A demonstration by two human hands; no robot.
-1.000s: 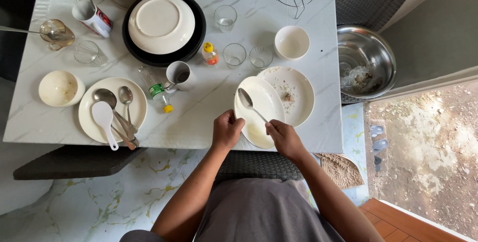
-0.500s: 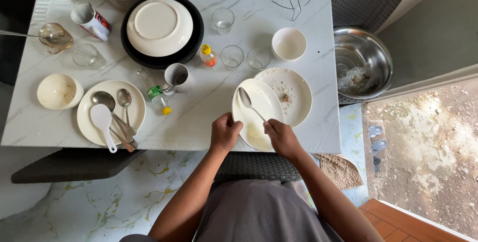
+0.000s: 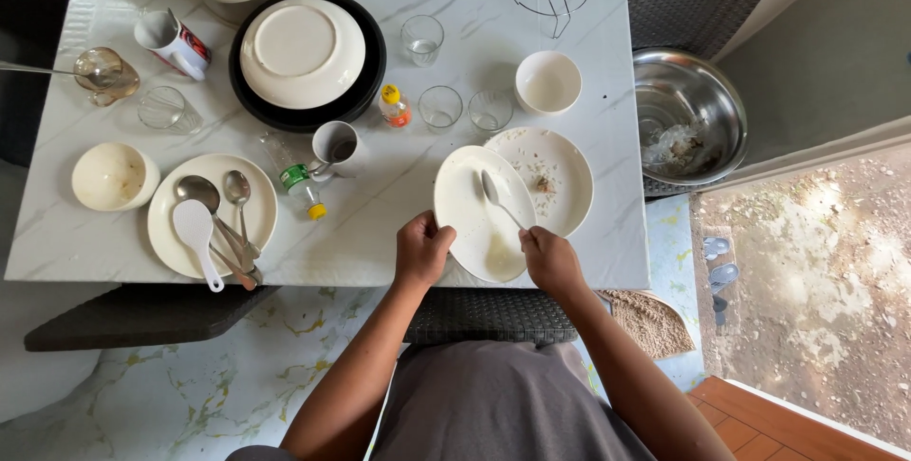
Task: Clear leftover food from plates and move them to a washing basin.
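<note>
Plate (image 3: pixel 467 197): tilted at table (image 3: pixel 588 262) edge | left hand (image 3: pixel 422 250): fingers closed on rim | right hand (image 3: pixel 550 258): pinched spoon (image 3: pixel 497 194) handle, bowl over plate | best: steady rim, scrape with light strokes.
</note>
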